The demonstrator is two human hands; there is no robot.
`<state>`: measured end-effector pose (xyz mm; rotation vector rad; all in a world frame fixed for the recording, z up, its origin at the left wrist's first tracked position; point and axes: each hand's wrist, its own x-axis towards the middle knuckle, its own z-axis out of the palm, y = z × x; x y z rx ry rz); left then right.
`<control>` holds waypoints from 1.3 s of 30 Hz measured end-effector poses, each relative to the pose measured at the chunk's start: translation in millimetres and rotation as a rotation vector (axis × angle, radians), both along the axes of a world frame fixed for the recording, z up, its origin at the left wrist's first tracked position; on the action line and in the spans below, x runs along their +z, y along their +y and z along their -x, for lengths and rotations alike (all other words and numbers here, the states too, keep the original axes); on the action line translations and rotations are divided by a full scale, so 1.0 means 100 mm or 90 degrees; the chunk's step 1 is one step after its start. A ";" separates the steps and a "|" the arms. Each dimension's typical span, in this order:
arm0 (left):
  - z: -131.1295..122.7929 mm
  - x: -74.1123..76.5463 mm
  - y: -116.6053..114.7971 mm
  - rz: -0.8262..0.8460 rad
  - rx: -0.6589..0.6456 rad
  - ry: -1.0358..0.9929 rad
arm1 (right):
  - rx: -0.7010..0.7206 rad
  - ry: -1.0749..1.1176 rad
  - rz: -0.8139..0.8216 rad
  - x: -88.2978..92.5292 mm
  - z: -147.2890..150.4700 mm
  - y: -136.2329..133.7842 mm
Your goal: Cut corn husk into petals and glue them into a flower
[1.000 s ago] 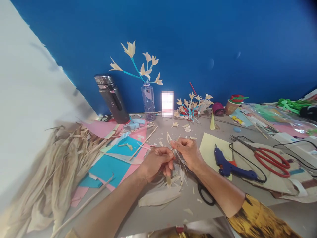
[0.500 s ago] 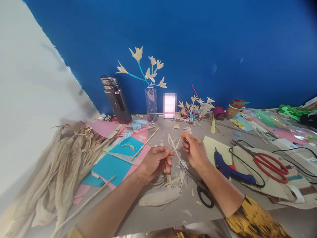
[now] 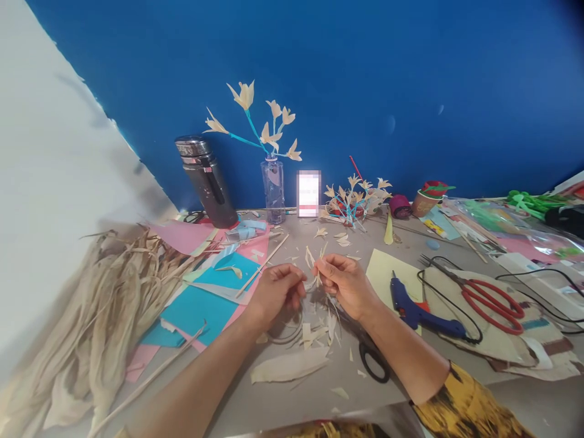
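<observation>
Near the middle of the table, my right hand (image 3: 347,283) pinches a small pale husk flower (image 3: 312,258) near its lower part. My left hand (image 3: 279,291) is just to the left of it, with thumb and fingertips pressed together; anything between them is too small to make out. Pale husk scraps (image 3: 314,334) lie below the hands, with a wider husk strip (image 3: 289,365) nearer the front edge. Black-handled scissors (image 3: 374,362) lie partly under my right forearm.
Dried husks (image 3: 114,304) and blue paper (image 3: 201,310) spread on the left. A thermos (image 3: 210,185) and a bottle (image 3: 272,191) of husk flowers stand behind. On the right lie a blue glue gun (image 3: 420,313) and red-handled scissors (image 3: 493,304).
My right hand has moved left and down and now pinches the husk flower. My left hand has come slightly away from it. The view has shifted a little.
</observation>
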<state>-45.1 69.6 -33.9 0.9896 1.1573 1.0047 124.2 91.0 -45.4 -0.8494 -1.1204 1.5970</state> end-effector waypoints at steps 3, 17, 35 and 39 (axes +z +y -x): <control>0.05 0.05 0.02 -0.065 0.071 0.007 | 0.076 -0.059 0.028 0.04 -0.03 -0.02; 0.06 0.24 -0.02 -0.166 0.124 0.181 | 0.027 -0.213 0.029 0.04 -0.02 -0.01; -0.06 0.05 -0.11 -0.580 0.036 0.304 | 0.044 -0.057 0.068 0.09 -0.04 -0.03; -0.05 0.04 -0.10 -0.452 0.084 0.251 | 0.024 -0.118 0.028 0.09 -0.03 -0.05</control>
